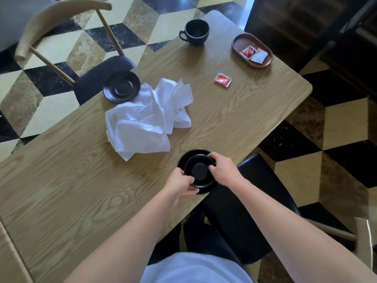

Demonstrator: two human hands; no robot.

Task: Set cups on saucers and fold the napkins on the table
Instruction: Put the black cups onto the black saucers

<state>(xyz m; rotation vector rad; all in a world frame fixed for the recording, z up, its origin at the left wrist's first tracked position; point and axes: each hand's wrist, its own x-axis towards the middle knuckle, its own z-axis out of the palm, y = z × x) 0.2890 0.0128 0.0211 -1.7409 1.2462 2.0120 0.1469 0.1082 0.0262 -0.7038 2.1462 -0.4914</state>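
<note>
Both hands, the left hand (182,182) and right hand (222,168), gripped a black cup (199,170) seated on its saucer (183,160) at the table's (71,190) near edge. That pairing looked done; next, the far cup (196,32) needed carrying to the empty saucer (121,86) beside the crumpled napkins (146,117).
</note>
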